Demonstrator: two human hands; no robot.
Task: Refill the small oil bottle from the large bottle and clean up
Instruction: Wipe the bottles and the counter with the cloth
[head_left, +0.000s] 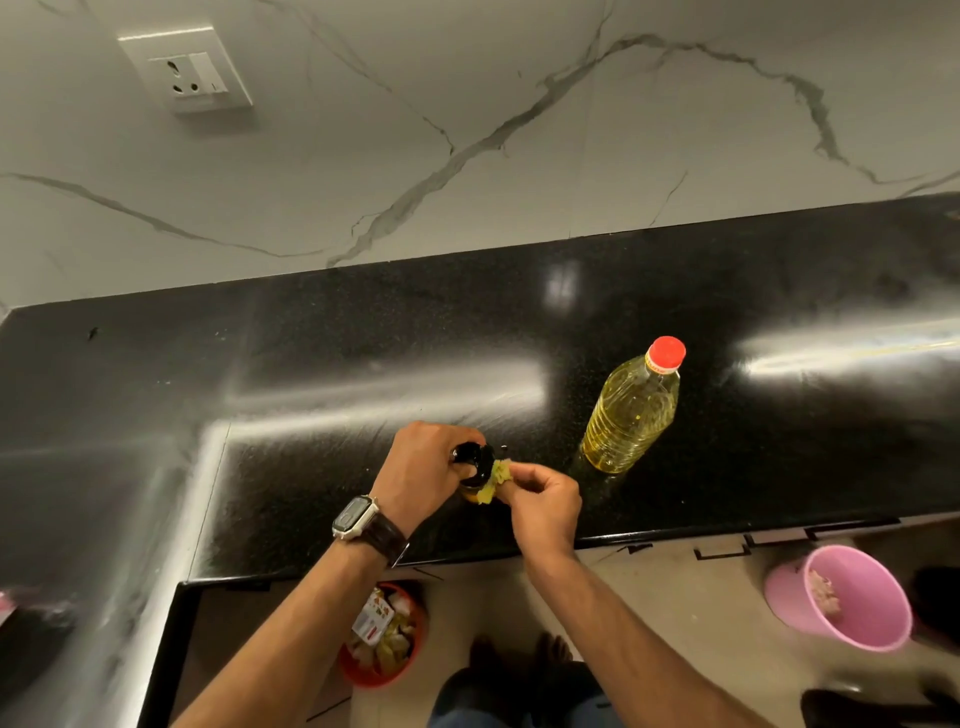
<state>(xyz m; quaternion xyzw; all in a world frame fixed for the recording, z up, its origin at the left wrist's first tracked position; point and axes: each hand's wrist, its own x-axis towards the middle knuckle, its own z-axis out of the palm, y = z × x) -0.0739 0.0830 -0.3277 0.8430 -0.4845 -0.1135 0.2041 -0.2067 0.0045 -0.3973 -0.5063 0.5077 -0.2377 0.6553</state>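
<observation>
My left hand (423, 470) curled around the black top of the small oil bottle (474, 467), which stood on the black counter (322, 374) near its front edge. My right hand (540, 506) sat just beside it, fingers and thumb pinching a crumpled yellowish cloth (500, 474) against the bottle's side, below the cap. Past my right hand, a little farther back on the counter, the large bottle (631, 410) stood upright with its red cap (666, 353) on, pale yellow oil filling most of it. A watch (355, 517) was on my left wrist. Below my arms, on the floor, a red bin (384, 636) held scraps, and a pink bucket (852, 597) stood off beyond my right forearm.
</observation>
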